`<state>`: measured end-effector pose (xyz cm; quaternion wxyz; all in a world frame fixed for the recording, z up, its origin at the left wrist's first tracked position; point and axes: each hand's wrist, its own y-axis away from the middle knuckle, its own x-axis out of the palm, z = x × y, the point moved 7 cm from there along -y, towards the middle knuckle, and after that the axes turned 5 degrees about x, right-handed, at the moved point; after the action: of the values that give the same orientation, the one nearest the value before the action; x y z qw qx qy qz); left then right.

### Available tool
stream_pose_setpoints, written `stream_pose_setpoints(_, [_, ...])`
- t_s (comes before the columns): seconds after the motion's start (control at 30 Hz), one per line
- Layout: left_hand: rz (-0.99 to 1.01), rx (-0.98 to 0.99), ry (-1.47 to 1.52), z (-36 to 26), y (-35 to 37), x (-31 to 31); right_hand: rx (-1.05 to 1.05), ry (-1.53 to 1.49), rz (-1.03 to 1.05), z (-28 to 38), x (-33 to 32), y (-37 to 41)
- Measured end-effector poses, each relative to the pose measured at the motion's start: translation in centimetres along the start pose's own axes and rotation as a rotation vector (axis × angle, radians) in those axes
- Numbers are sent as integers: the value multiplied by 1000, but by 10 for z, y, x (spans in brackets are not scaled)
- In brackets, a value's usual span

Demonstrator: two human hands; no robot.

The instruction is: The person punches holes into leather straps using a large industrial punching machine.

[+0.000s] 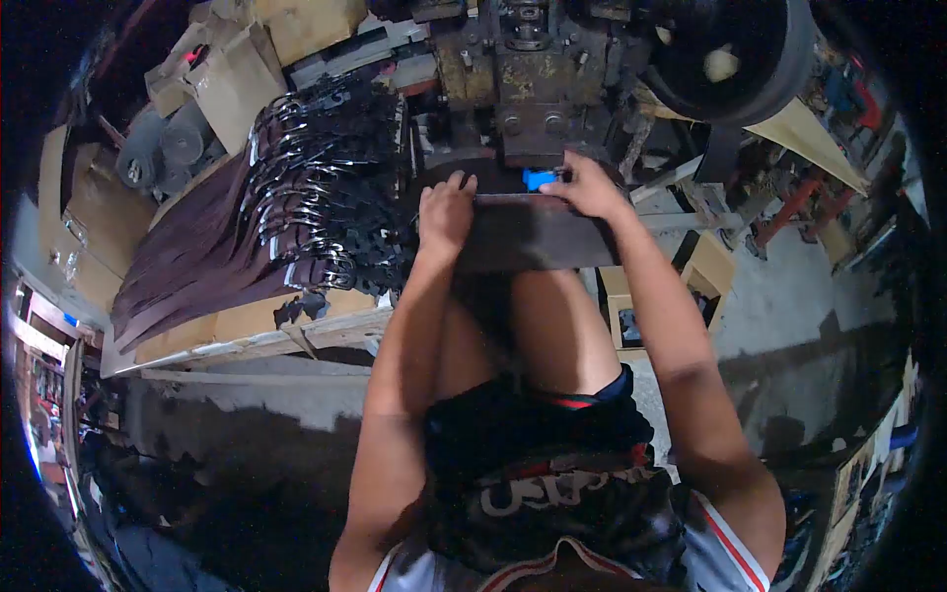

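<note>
In front of me stands a heavy, worn press machine with a dark work surface at its base. My right hand is at the right of this surface, thumb and fingers closed around a small bright blue block-like piece. At the left end of the same edge is my left hand, its fingers curled; whatever they hold, if anything, is hidden. Between and below both hands is a flat dark brown panel. Close to my left hand lies a thick row of dark brown belts with shiny metal buckles.
The belts lie on a cardboard-covered wooden table. Behind them are rolls and cardboard boxes. A large dark wheel sits at upper right. An open carton stands on the floor right of my legs.
</note>
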<state>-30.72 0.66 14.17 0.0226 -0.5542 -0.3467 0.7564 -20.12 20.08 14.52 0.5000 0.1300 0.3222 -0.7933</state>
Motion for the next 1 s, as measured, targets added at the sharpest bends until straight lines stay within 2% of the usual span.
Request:
stream_pose_setpoints(0.07, [-28,6,11,4,1,2,-75,64,-19,4,14,-4])
stream_pose_setpoints(0.17, [-59,-2,67,7,6,3,15,251,-32,-21,15,-8])
stream_pose_setpoints(0.27, [-51,-8,133,7,5,1,174,318,-49,-5,9,3])
stream_pose_setpoints(0.37, [-83,-3,138,8,3,0,171,263,-108,-5,10,6])
stream_pose_setpoints(0.53, [-73,13,146,7,2,0,199,363,-52,-2,15,5])
stream_pose_setpoints(0.7, [-65,-15,164,5,2,-3,192,325,-73,-6,15,3])
stream_pose_setpoints(0.8, [0,-50,213,4,1,-6,224,292,-64,-5,14,3])
stream_pose_setpoints(1.0, [-58,-14,172,8,2,2,220,287,-63,-3,14,3])
